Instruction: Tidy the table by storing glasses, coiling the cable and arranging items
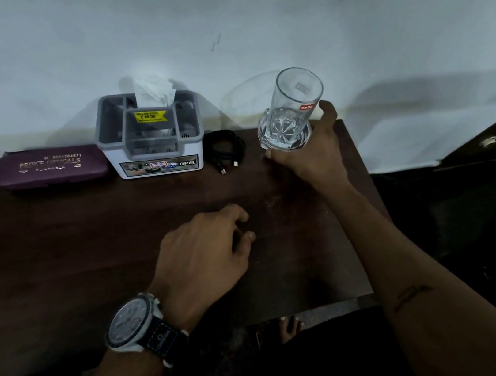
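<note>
My right hand [315, 152] grips a clear drinking glass [293, 110] by its base, tilted, above the far right part of the dark wooden table [87, 244]. My left hand [205, 252], with a wristwatch, rests on the table's middle, fingers curled and holding nothing. A coiled black cable [227, 149] lies at the back, between the glass and a grey-and-white organiser box [152, 137] holding tissue. A closed maroon glasses case [50, 167] lies left of the box.
A white wall [248, 26] runs right behind the table's back edge. Dark furniture [491, 145] stands to the right. The table's near edge is by my knees, with a bare foot [290, 328] below it.
</note>
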The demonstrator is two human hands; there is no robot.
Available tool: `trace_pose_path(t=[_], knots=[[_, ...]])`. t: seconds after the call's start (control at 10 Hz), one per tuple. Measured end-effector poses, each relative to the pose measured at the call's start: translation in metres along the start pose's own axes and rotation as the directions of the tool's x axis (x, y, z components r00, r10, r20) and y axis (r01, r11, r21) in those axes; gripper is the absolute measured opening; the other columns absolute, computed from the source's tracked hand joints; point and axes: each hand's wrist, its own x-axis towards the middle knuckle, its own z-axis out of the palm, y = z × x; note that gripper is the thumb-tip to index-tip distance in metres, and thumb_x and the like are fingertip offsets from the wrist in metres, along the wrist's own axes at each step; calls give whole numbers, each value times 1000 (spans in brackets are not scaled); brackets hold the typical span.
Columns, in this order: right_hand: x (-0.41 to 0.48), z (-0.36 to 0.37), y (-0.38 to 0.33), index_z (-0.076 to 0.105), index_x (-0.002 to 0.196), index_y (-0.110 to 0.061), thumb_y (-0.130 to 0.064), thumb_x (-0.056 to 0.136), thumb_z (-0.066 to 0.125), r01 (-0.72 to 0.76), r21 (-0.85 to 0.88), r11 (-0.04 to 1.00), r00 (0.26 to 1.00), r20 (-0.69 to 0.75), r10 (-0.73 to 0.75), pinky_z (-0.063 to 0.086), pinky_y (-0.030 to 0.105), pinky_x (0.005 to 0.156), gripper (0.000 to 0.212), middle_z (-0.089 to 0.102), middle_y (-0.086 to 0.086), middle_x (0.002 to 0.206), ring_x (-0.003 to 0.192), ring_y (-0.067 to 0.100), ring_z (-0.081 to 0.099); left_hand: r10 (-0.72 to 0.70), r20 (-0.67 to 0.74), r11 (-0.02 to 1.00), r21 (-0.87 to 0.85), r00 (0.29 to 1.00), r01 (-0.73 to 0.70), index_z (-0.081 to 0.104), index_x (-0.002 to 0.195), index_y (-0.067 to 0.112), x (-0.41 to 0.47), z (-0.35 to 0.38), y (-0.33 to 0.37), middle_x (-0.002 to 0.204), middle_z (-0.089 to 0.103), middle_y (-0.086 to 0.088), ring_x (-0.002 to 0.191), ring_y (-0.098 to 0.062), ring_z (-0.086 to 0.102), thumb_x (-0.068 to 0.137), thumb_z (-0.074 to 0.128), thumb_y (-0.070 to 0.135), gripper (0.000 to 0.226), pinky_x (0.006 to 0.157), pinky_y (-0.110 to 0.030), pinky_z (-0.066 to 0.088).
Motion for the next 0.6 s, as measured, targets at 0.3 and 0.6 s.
trace_pose_path(t=[0.3, 0.6], knots=[[-2, -1, -1, 7, 161, -18, -39, 57, 97, 8, -14, 1000, 1000, 15, -8, 33, 53, 120, 139, 40, 16, 157, 146, 38, 37, -19, -15, 1000, -11, 1000, 18, 55, 123, 42, 1, -1, -1, 110, 74, 25, 107, -12, 69, 96, 55, 54, 30, 82, -35, 55], [-16, -6, -6, 0, 162, -14, -36, 62, 97, -29, -83, 996, 999, 43, 33, 24, 47, 121, 141, 26, 20, 161, 152, 38, 21, -54, -106, 996, -77, 993, 46, 61, 121, 39, 2, -13, -8, 114, 73, 20, 104, -11, 70, 95, 60, 49, 28, 80, -33, 52]])
